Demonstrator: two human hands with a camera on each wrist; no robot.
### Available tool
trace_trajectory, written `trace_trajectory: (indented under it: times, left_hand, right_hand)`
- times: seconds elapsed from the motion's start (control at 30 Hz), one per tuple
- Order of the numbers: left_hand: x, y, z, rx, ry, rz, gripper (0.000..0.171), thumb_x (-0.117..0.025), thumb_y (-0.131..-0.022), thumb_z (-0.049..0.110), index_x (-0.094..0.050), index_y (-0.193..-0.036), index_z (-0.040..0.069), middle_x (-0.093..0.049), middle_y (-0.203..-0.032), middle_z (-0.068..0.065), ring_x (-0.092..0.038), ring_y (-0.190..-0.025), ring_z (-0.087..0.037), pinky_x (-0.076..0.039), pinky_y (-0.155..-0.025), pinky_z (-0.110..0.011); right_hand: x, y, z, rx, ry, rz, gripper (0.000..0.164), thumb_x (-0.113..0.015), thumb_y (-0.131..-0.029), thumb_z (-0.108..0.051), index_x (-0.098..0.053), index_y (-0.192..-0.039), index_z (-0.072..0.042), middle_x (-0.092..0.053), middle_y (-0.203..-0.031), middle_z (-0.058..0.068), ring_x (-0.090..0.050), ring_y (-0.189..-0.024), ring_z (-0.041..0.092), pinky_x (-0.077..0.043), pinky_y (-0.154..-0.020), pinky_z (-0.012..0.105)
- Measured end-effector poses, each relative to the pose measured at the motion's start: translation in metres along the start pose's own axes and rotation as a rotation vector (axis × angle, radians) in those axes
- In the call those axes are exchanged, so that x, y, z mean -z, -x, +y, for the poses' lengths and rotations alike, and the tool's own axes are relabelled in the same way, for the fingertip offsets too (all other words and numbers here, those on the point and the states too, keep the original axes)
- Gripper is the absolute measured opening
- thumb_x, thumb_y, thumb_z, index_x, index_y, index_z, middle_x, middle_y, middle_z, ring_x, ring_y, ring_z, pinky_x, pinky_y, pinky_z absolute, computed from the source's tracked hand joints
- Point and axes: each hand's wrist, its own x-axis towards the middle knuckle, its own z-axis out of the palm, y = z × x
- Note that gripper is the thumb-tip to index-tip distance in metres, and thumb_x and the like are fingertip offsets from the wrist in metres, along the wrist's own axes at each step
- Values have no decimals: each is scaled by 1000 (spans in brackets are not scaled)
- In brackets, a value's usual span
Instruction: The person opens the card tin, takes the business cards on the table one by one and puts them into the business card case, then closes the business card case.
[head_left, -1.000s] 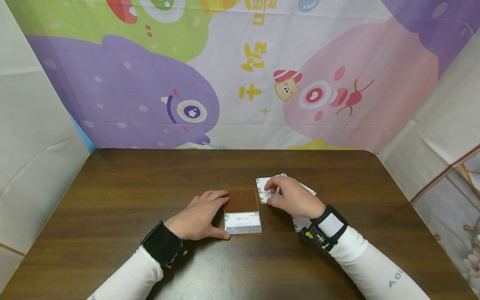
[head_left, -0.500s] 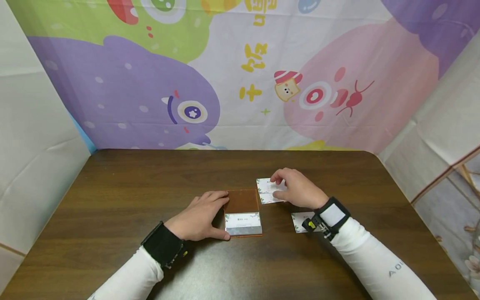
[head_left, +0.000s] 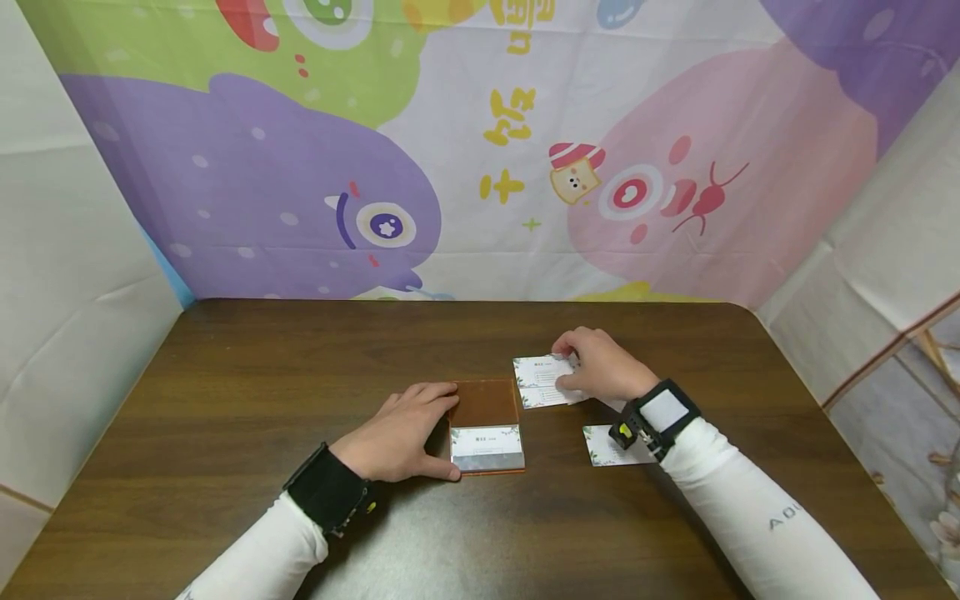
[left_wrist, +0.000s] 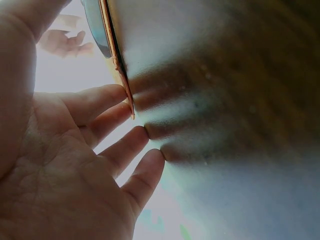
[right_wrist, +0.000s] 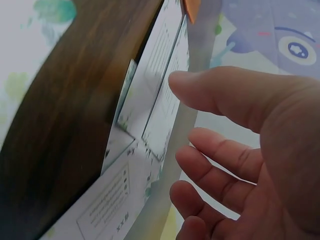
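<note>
A brown card holder (head_left: 483, 402) lies unfolded on the table, with a white printed card (head_left: 486, 440) in its lower half. My left hand (head_left: 397, 433) rests along its left side, fingers spread; in the left wrist view the fingertips are at the holder's edge (left_wrist: 120, 70) and the tabletop. Right of the holder lie overlapping white cards (head_left: 536, 383) with leafy corners. My right hand (head_left: 603, 367) is over their right part, hiding some of it. In the right wrist view its thumb and loosely bent fingers stand apart, with the cards (right_wrist: 150, 90) beyond them.
Another white card (head_left: 611, 446) lies nearer on the table, partly beneath the right wrist strap. The dark wooden table (head_left: 300, 350) ends at a cartoon-printed curtain (head_left: 480, 267) behind. Pale cloth panels flank both sides.
My right hand has moved rightward and slightly away, uncovering more of the overlapping cards and the nearer card. My left hand and the card holder have stayed in place.
</note>
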Motion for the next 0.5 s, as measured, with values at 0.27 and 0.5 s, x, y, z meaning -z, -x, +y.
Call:
trace_trajectory:
  times: [0.27,0.5]
  left_hand:
    - [1,0,1,-6,10,4,99,-75,-77,62,-44,-150,2,-33,-158,-10,-29,-142,-31,-29,-107,-57]
    - [1,-1,1,-4,12,1,99,-75,-77,62,-44,-150,2,-33,-158,-10,-29,-142,-31,-28,-107,-58]
  right_hand:
    - [1,-5,6,7,26,-20,45,-82,-79,-22,-66,-117,-4,-60,-112,9,-50,-105,27,-43,-93,42]
    - [2,-7,8,0,47,-46,46,-81,-80,-25,-67,-119,-5,-60,-113,9,-49,-106,26,-43,-92,41]
